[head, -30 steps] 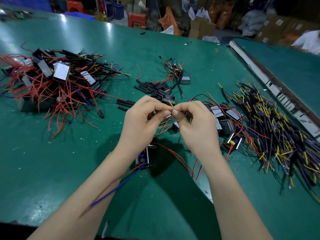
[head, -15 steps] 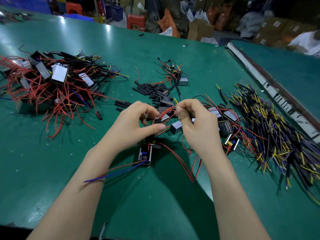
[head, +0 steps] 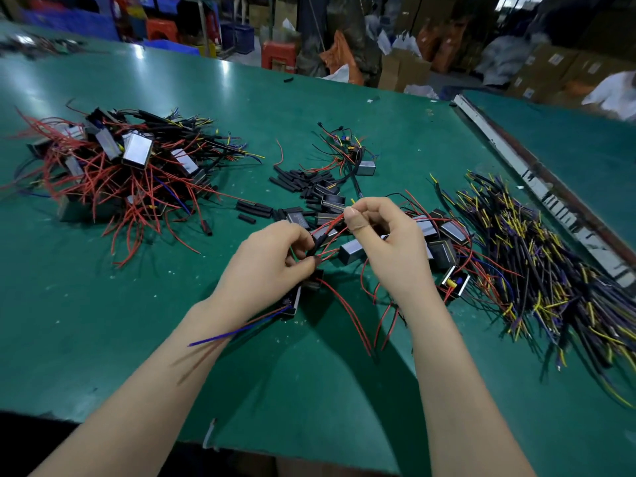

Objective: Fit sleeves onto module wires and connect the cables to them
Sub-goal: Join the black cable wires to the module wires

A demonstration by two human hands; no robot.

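Pinching red wires (head: pixel 332 222), the right hand (head: pixel 385 242) pulls against the left hand (head: pixel 272 266) gripping a black sleeve (head: pixel 315 245).

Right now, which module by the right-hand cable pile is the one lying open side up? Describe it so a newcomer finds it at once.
Start at the big pile of black and yellow cables on the right of the green table. At its near left edge, just right of the right hand, lies a small black module. Unlike the closed, silver-faced modules beside it, this one shows white walls and a yellow part inside.
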